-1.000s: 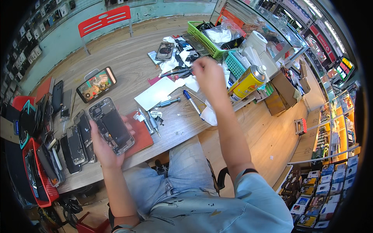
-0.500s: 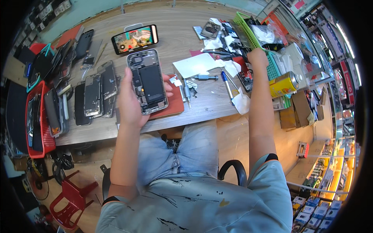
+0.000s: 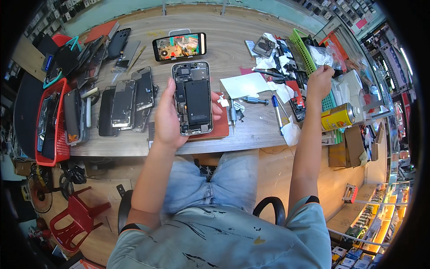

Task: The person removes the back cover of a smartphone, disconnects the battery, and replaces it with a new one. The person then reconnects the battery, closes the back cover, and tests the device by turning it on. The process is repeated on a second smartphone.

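My left hand [image 3: 166,120] is closed around an opened smartphone [image 3: 197,101], its screen off and the black battery and inner parts facing up. I hold it above a reddish-brown pad [image 3: 219,130] near the table's front edge. My right hand [image 3: 320,81] reaches out to the right, over the green baskets, with its fingers pinched together beside clear plastic bags [image 3: 320,57]. Whether something small is between those fingertips cannot be made out. Below that wrist lies a phone part with red on it [image 3: 295,101]. Screwdrivers [image 3: 233,115] rest just right of the pad.
A propped-up phone [image 3: 180,47] with a lit screen stands behind my left hand. Phone screens [image 3: 123,105] and a red basket [image 3: 58,148] lie left. White paper [image 3: 244,84], a pen [image 3: 277,112], a green basket [image 3: 304,51] and a yellow can [image 3: 337,117] are on the right.
My right hand has moved farther out over the green baskets, its fingers now pinched near the plastic bags. My left hand still holds the opened smartphone, now more upright. The whole view has shifted.
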Motion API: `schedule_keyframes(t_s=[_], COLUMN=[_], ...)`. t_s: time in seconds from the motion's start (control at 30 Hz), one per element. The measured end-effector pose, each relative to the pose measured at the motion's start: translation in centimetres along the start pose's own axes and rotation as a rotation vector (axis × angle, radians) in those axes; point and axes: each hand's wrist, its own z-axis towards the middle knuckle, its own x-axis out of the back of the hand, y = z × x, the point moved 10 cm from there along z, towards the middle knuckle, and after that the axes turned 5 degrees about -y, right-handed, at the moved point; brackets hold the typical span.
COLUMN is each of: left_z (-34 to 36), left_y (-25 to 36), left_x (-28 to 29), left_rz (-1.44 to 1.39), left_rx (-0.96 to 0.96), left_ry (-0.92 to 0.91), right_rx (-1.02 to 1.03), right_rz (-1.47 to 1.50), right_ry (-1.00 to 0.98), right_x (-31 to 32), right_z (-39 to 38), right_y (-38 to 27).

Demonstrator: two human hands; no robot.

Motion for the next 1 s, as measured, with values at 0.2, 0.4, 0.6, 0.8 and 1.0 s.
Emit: schedule_keyframes(t_s=[0.2, 0.4, 0.6, 0.8, 1.0], left_z=[-0.1, -0.2, -0.2, -0.2, -0.2], left_y=[0.0, 0.0, 0.1, 0.1, -0.1], left_x=[-0.3, -0.1, -0.6, -0.5, -0.3], left_rz=[-0.021, 0.014, -0.009, -0.020, -0.039], left_rx=[-0.002, 0.006, -0.001, 0.008, 0.011], left_ry=[-0.030, 0.004, -0.008, -0.005, 0.011], right_rx=[0.145, -0.213, -0.290, -0.159, 0.119], right_rz=[0.242, 0.928, 1.438, 1.549, 1.460], right_ry=[0.112, -0.224, -0.308, -0.463, -0.628], right_x=[2.3, 2.6, 9.3, 13.7, 14.3], right_z=[0.3, 0.2, -3.4, -10.2, -15.8], right_y=[-1.7, -1.9, -8.8, -16.4, -21.5])
